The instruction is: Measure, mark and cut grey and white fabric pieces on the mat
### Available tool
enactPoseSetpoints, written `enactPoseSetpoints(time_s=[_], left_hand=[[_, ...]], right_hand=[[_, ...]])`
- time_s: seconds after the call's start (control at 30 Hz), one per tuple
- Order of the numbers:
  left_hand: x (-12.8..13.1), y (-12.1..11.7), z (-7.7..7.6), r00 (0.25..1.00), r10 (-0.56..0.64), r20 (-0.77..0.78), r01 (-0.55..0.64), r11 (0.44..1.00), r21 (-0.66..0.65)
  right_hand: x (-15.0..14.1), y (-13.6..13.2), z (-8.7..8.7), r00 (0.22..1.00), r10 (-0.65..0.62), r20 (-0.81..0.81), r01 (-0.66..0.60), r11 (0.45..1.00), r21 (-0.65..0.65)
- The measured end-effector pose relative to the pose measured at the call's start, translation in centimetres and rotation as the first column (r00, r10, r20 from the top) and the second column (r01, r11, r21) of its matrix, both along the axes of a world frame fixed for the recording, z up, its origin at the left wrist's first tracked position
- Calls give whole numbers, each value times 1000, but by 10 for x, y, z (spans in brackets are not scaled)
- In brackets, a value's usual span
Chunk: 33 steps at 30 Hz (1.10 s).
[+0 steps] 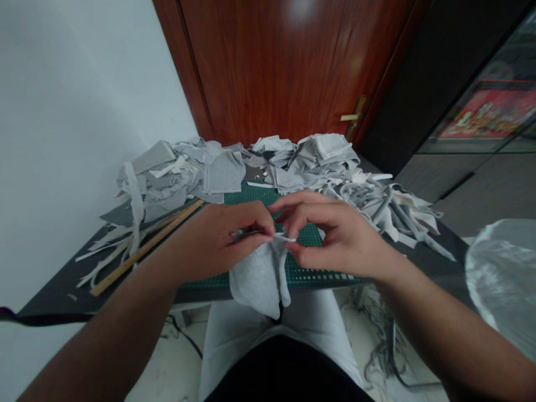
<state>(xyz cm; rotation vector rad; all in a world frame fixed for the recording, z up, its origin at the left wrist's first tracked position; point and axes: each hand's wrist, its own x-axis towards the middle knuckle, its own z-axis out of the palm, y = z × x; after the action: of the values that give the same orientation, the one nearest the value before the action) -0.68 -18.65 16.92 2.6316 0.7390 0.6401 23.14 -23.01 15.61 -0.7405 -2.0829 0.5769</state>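
A light grey piece of fabric [255,279] hangs from my hands over the table's front edge, its lower end above my lap. My left hand [226,237] pinches its upper edge between thumb and fingers. Close beside it, my right hand [324,231] has thumb and forefinger closed on the right end of that same edge. The two sets of fingertips are nearly together. A green cutting mat [247,192] with grid lines lies beneath both hands.
Grey fabric piles lie at the back left [167,178], back middle [318,156] and right [397,209]. A wooden ruler [146,248] and fabric strips are on the left. A translucent bag [502,273] stands at the right. Behind the table is a wooden door [285,67].
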Motion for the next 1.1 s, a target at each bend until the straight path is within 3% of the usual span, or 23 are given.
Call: enactPoseSetpoints(time_s=[0.27,0.5,0.63,0.77,0.9,0.97,1.1], left_hand=[[-2,-2,-1,999,13,42,-12,1000,-11],[-12,2,-6,988,23,151,-2,991,-133],[-19,9,0,1000,14,27,-12,995,-98],[-44,21,11,987,40,-158,-56,994,-94],[-69,26,11,948,204,-243,-231,969,-90],[-69,23,6,931,268,-248,-291,955,-64],[-38,15,-1,965,175,-196,-179,984,1]], right_hand=[[-2,-4,-5,998,-46,-42,42,995,-86],[-1,-3,-7,980,-114,-163,74,970,-231],[0,2,-7,965,-82,-249,28,977,-214],[6,4,-4,942,-136,-306,80,979,-189],[12,7,-5,929,-184,-321,135,976,-168],[7,9,-7,936,-169,-308,131,981,-141],[-18,16,-7,983,-100,-154,90,993,-74]])
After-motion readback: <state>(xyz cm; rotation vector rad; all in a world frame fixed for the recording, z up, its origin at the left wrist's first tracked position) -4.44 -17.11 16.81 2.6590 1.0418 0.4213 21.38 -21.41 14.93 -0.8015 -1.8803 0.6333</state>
